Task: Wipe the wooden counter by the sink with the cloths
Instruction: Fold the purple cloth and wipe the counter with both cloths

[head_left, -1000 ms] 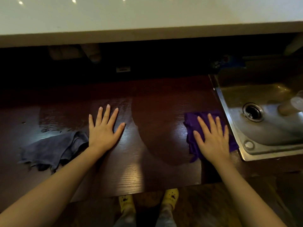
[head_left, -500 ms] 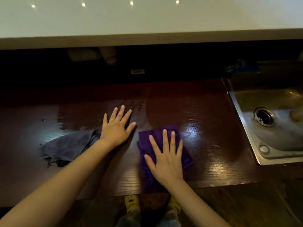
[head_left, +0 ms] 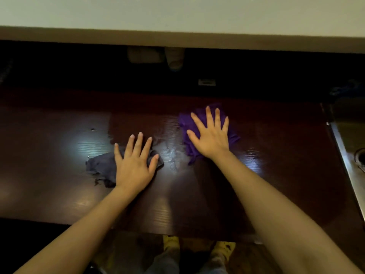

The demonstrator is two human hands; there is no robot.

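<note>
The dark wooden counter [head_left: 266, 175] spans the view, with wet streaks shining between my hands. My left hand [head_left: 134, 165] lies flat with spread fingers on a crumpled grey cloth [head_left: 100, 167], which sticks out to its left. My right hand [head_left: 211, 135] presses flat on a purple cloth [head_left: 187, 123] farther back on the counter, fingers straight and spread. The purple cloth shows around the hand on all sides.
The steel sink [head_left: 351, 155] sits at the right edge, its rim bordering the counter. A pale overhanging cabinet [head_left: 177, 18] runs across the top, with dark space under it. A small socket plate [head_left: 206, 82] is on the back wall. My feet [head_left: 197, 248] stand below the counter's front edge.
My right hand slid the purple cloth from the sink side to the left, then away toward the back. My left hand moved from bare wood onto the grey cloth.
</note>
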